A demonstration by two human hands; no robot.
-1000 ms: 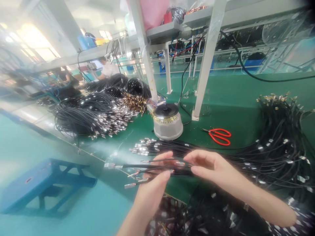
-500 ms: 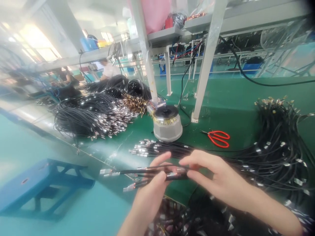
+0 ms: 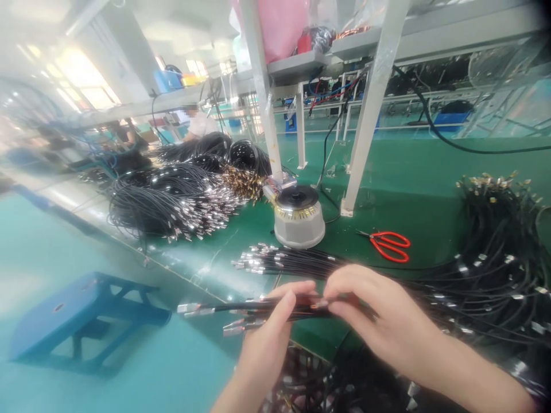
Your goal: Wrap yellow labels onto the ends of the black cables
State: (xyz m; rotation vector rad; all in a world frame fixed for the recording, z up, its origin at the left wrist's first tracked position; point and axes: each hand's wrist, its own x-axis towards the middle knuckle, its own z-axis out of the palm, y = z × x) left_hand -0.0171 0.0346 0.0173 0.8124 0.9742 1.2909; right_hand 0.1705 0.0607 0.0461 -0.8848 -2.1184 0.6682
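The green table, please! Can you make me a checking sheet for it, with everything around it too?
Surface: green table, glossy where bare.
Job's things: held cables, black with metal tips; more in a flat bundle beyond the hands.
Clutter: red-handled cutters lying loose; white round device with a black top.
Hands: left hand has its fingers around the held cables; right hand pinches at them.
Cables: big left heap, big right heap; black cord running off to the right.
Surroundings: blue stool, person in the background.
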